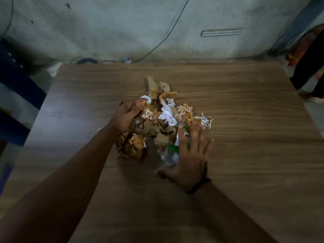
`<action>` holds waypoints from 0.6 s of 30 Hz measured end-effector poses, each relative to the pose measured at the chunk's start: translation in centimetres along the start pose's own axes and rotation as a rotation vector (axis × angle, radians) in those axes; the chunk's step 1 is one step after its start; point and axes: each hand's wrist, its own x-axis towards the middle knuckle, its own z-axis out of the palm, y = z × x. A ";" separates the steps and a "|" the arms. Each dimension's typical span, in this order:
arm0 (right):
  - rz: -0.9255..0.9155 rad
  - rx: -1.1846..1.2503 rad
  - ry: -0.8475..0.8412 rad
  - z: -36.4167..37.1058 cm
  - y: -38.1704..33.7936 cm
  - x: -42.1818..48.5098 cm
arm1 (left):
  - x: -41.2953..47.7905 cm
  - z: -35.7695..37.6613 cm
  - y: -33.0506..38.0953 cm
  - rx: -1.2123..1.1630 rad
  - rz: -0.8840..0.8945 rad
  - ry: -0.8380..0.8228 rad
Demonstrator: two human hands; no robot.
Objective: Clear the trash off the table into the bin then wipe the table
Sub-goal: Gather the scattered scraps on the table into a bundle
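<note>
A heap of trash [161, 118] lies in the middle of the wooden table [245, 120]: crumpled brown paper, white paper scraps, shredded strips and a clear plastic bottle with a green label [169, 151]. My left hand [127, 116] curls against the heap's left side, fingers bent onto the paper. My right hand [191, 155] lies flat with fingers spread on the heap's right near edge, partly over the bottle. No bin is visible.
A grey concrete wall stands behind the table with a black cable [168, 34] running down it. Blue furniture [15, 81] is at the left. Dark cloth and a person's foot [313, 97] show at the right edge.
</note>
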 end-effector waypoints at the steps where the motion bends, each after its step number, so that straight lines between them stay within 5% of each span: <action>1: 0.005 -0.019 -0.030 -0.4 1.1 1.1 | -0.3 0.0 0.1 -0.057 -0.035 -0.020; 10: -0.228 -0.002 -0.247 -3.1 4.9 9.5 | -3.7 -2.0 1.6 -0.150 -0.018 -0.228; 15: -0.260 0.213 -0.306 -2.3 3.4 10.0 | -6.8 1.6 0.4 0.219 0.007 -0.040; 18: -0.265 0.267 -0.216 -1.1 1.6 9.3 | -6.9 5.6 1.1 0.288 -0.058 0.225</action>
